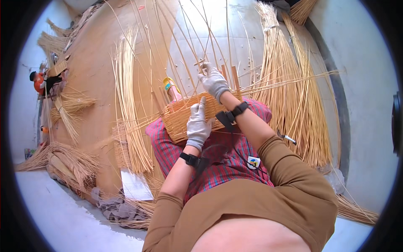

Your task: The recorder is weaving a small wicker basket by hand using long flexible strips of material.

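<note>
A half-woven wicker basket rests on my lap, its wall tilted, with long thin rods standing up from its rim and fanning out away from me. My left hand, in a pale work glove, grips the near wall of the basket, thumb and fingers at the upper edge. Above the far rim is my right hand, gloved too, its fingers curled in a pinch around a thin wicker rod. Wooden stakes rise from the basket beside that hand. Further strands run sideways from the basket's right end.
Large bundles of wicker rods lie on the right. Another bundle lies left, by a woven panel and a white sheet. Heaped wicker sits at lower left. A person in orange is far left.
</note>
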Tool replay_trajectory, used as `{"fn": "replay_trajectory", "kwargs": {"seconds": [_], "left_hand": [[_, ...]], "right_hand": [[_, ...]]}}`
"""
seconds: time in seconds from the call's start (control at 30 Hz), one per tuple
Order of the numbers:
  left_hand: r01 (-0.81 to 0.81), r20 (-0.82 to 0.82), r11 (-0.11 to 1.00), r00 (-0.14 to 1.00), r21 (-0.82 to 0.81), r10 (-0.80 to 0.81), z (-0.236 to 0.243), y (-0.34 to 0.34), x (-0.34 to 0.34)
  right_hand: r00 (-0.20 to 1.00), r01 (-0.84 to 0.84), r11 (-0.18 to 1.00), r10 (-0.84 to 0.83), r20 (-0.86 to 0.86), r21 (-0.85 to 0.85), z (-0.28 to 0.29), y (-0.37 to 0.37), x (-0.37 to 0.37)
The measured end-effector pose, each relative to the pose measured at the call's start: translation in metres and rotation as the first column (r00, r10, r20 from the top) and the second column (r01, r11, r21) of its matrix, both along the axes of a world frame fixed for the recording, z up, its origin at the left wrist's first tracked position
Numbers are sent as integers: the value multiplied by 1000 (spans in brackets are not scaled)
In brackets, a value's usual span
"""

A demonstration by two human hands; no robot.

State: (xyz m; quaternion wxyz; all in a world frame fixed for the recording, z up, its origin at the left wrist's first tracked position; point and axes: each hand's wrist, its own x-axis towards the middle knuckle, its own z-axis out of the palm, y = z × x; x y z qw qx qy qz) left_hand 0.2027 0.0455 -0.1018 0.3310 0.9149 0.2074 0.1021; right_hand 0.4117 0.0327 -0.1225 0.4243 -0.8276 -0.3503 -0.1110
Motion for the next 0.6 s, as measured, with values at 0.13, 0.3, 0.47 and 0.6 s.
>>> {"fn": "replay_trajectory", "kwargs": {"seconds": [0.13, 0.3, 0.47, 0.6], "left_hand": [[-191, 24, 981, 981, 16, 191, 14, 25, -14], [54, -78, 961, 996, 272, -33, -18, 39, -26], [-57, -142, 986, 987, 156, 80, -4, 24, -8], [27, -85, 983, 996, 181, -12, 3, 10, 22]], "right_hand": [[705, -28, 954, 232, -671, 300, 16, -21, -49], [525, 237, 881, 239, -817, 409, 8, -50, -80], [985, -171, 978, 172, -8, -121, 43, 23, -37], [923, -39, 997, 11, 384, 66, -26, -67, 54]]}}
